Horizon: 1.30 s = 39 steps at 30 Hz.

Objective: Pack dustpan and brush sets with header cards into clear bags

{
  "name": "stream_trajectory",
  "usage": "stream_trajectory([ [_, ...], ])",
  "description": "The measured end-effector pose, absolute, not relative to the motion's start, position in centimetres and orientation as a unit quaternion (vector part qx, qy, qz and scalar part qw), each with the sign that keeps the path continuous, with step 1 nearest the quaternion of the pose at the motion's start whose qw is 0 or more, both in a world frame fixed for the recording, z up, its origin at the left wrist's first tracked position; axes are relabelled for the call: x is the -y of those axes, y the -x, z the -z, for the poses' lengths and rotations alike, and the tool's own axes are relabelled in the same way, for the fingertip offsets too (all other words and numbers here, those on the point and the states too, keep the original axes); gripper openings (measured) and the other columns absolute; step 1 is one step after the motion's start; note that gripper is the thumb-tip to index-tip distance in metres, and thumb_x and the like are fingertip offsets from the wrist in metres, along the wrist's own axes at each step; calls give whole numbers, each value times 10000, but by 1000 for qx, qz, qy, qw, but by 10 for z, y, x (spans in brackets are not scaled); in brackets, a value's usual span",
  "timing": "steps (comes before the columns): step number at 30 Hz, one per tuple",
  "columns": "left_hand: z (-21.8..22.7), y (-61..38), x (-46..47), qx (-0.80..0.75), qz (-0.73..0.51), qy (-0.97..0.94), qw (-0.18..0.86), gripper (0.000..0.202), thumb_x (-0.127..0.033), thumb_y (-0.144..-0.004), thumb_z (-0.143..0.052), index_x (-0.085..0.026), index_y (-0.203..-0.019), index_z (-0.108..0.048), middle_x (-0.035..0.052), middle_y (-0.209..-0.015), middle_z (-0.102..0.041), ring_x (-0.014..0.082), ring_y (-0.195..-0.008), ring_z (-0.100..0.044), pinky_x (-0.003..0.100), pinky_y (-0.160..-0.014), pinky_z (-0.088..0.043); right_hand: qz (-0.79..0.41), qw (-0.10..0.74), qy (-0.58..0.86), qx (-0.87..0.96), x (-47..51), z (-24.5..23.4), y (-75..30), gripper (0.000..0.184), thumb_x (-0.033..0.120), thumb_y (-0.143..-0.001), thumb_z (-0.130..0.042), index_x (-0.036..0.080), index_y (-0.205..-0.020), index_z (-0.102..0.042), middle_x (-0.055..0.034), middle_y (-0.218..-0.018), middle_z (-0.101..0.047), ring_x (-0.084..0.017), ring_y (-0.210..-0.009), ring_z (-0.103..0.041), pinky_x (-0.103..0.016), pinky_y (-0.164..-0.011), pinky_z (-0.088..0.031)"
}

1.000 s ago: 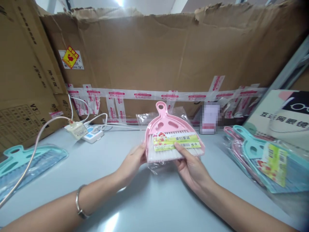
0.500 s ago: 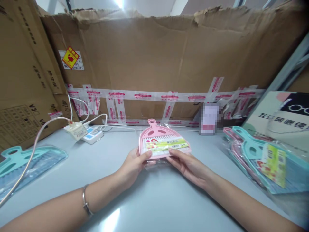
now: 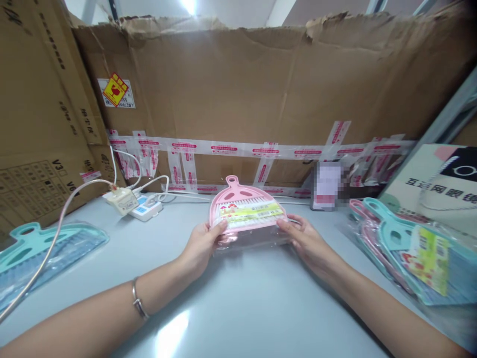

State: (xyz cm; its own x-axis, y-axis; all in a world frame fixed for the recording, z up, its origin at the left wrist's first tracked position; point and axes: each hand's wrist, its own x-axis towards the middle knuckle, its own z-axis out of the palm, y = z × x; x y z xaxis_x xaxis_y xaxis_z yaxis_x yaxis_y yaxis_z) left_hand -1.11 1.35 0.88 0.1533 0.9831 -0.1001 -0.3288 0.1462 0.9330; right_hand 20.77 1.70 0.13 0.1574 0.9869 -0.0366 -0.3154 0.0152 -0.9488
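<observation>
A pink dustpan and brush set in a clear plastic bag is held up over the table, its looped handle pointing away from me. A yellow-green label with mushroom pictures runs across its white bristles. My left hand grips the lower left corner, thumb on top and fingers underneath. At the lower right corner, my right hand pinches the edge between thumb and fingers. The loose end of the bag hangs toward me between both hands.
Several bagged dustpan sets, turquoise and pink, are stacked at right. Another turquoise set lies at left under a white cable. A power strip with a plugged-in adapter, a phone and a large cardboard box stand behind.
The pink dustpan set has risen slightly and shifted a little left. My right hand has slid outward from its lower edge to the right corner.
</observation>
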Motion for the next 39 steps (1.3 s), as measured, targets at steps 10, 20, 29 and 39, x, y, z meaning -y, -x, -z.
stream_trajectory([
  [10, -13, 13, -15, -369, -460, -487, 644, 422, -303, -687, -733, -126, -1058, -641, 127, -1066, -670, 181, -906, -633, 234, -704, -509, -545, 628, 443, 334, -12, -4, -198, 636, 201, -503, -835, 166, -1049, -510, 6, -670, -691, -102, -561, -626, -180, -566, -520],
  [20, -20, 21, -24, -382, -478, -419, 671, 279, -209, -709, -716, -107, -966, -685, 106, -997, -696, 121, -777, -646, 194, -747, -503, -545, 579, 330, 510, -5, -22, -217, 640, 268, -653, -667, 330, -1258, -466, 5, -955, -697, -187, -833, -645, -385, -837, -474],
  [29, -25, 22, -22, -334, -462, -510, 643, 525, -295, -715, -714, -120, -1184, -557, 155, -1149, -627, 208, -941, -631, 310, -844, -488, -357, 563, 437, 604, -8, -16, -214, 191, 320, -576, -768, 260, -749, -715, -9, -846, -684, -218, -876, -594, -395, -902, -437],
  [39, -19, 21, -16, -307, -483, -654, 494, 534, -276, -626, -773, -234, -1098, -528, 80, -1166, -555, 225, -1069, -528, 338, -892, -440, -333, 664, 422, 520, -13, -2, -209, 159, 337, -680, -713, 203, -628, -645, 24, -653, -605, -121, -675, -535, -257, -718, -442],
])
